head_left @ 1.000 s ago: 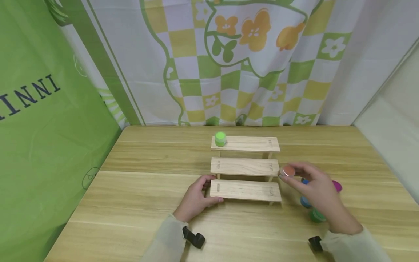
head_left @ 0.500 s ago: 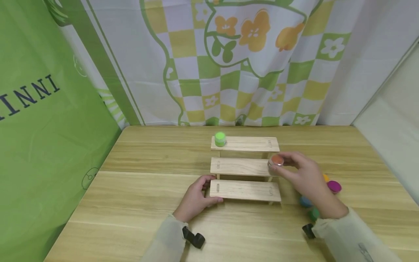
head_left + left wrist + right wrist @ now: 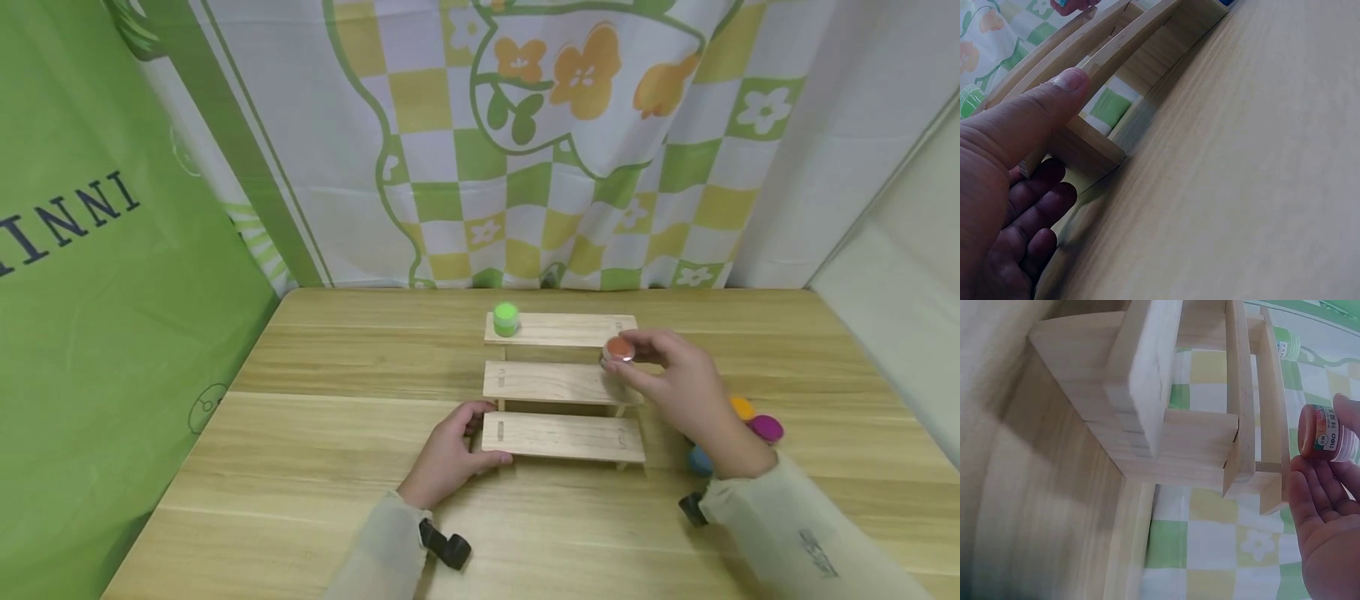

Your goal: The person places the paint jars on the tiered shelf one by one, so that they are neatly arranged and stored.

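My right hand (image 3: 678, 387) pinches a small clear paint jar (image 3: 618, 351) with orange-red contents between thumb and fingers. It holds the jar above the right side of a three-step wooden stand (image 3: 558, 381), between the middle and top steps. A printed label shows on this paint jar (image 3: 1325, 432) in the right wrist view. My left hand (image 3: 448, 457) grips the left end of the lowest step, thumb along the front edge and fingers behind it. In the left wrist view the thumb of my left hand (image 3: 1029, 119) lies against the wood. A light green paint jar (image 3: 506, 320) stands on the top step's left end.
Right of the stand, partly behind my right forearm, are more jars on the table (image 3: 337, 358): a yellow-orange jar (image 3: 742, 407), a magenta jar (image 3: 767, 429) and a blue jar (image 3: 701, 461). A patterned curtain (image 3: 420, 167) hangs behind the table, a green cloth (image 3: 112, 350) at the left.
My right hand has carried the orange-red paint jar left and away from me, from beside the stand to over its upper steps. My left hand stays on the lowest step.
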Tool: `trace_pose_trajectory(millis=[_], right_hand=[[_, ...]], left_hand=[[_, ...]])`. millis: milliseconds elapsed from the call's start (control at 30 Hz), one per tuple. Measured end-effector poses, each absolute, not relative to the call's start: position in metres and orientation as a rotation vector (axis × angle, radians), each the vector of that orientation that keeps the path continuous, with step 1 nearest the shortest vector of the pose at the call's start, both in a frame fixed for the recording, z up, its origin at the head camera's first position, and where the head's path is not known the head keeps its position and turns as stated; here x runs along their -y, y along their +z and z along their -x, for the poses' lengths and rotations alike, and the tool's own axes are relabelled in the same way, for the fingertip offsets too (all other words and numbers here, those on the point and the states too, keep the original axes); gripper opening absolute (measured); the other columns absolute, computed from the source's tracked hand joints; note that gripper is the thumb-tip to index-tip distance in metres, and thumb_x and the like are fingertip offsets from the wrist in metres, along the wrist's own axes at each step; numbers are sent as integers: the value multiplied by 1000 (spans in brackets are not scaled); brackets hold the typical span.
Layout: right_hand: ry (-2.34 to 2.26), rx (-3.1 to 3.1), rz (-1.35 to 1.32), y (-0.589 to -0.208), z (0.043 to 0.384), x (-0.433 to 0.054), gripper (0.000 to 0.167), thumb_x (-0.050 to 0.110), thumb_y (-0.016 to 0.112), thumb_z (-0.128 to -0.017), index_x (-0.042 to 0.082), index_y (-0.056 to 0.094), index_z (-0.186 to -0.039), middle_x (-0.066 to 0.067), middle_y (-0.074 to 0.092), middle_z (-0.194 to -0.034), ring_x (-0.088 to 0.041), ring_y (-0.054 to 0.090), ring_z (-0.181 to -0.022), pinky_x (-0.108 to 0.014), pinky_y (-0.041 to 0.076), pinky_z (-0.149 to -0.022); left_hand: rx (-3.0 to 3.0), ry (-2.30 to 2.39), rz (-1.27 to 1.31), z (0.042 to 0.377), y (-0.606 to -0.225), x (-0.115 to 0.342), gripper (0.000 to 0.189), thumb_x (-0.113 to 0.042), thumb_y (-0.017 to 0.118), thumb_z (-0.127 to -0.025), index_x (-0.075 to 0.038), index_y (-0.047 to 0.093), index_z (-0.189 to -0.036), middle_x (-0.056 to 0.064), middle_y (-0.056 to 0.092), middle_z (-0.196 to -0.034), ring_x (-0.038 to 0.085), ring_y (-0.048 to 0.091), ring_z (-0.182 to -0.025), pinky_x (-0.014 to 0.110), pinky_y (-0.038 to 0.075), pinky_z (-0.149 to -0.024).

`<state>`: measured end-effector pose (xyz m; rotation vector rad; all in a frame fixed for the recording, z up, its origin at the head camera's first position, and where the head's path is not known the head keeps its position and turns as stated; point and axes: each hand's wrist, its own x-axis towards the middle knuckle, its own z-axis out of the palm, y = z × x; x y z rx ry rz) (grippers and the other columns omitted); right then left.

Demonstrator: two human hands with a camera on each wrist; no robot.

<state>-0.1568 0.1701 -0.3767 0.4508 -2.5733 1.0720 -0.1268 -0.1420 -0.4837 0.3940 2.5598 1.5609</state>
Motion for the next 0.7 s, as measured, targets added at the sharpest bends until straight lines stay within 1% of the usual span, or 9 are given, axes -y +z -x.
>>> trace_pose_trajectory(millis=[133,167,233,367,433,467,600,633,700], right_hand=[[1077,2591,-455,-373,161,-167,40,22,80,-88,1,68,-119,-14,70,-109,-35,69,-99,-46,55,-81],[1081,2590,-461,-372,162,-167,40,21,80,-88,1,68,-119,-14,70,-109,-35,69,-99,-47,55,-81],[1091,2587,-470,-371,165,-165,38,20,80,-88,1,68,-118,-13,70,-108,-33,70,-98,-44,56,-80],[1104,2580,-488,-370,170,-162,38,18,82,-86,2,69,-118,-11,70,-105,-30,70,-97,-20,53,-77],[1100,2589,-488,-369,172,-160,39,20,82,-86,2,69,-118,-10,70,-105,-28,70,-96,-16,50,-77],[1100,2593,-492,-369,173,-160,39,21,82,-86,2,69,-118,-10,70,-105,-28,70,-95,-17,51,-77],[1102,2610,-497,-367,177,-156,41,25,81,-87,1,69,-118,-12,70,-105,-27,70,-94,-39,56,-80],[1108,2610,-498,-366,179,-154,40,25,81,-88,0,69,-117,-12,70,-105,-27,70,-94,-40,56,-79],[1123,2609,-496,-366,181,-152,39,24,81,-87,0,69,-116,-12,70,-105,-26,70,-93,-32,56,-78]], left_hand=[[-2557,1564,-387,127,-484,141,69,-34,89,-75,-16,57,-134,-1,64,-117,16,59,-99,35,48,-87],[-2557,1567,-384,127,-484,141,69,-34,89,-75,-16,57,-134,-1,64,-116,16,59,-99,36,48,-87],[-2553,1572,-381,126,-483,141,69,-34,89,-76,-16,57,-134,-1,64,-115,17,58,-99,38,47,-88],[-2552,1572,-380,126,-482,140,68,-34,89,-76,-16,58,-133,-1,64,-114,17,58,-99,39,47,-88],[-2553,1569,-380,126,-482,140,68,-34,89,-76,-16,58,-133,-1,64,-114,17,58,-99,39,47,-88],[-2555,1568,-379,126,-482,140,68,-34,89,-76,-16,58,-133,-1,64,-114,16,58,-99,39,47,-88],[-2554,1573,-383,126,-482,141,68,-34,89,-76,-15,58,-133,-1,64,-115,16,58,-99,39,47,-88],[-2556,1573,-385,126,-482,141,68,-34,89,-76,-15,58,-133,0,64,-115,16,58,-99,39,47,-88],[-2556,1575,-390,126,-482,141,68,-34,89,-76,-15,58,-133,0,64,-116,16,58,-99,39,47,-88]])
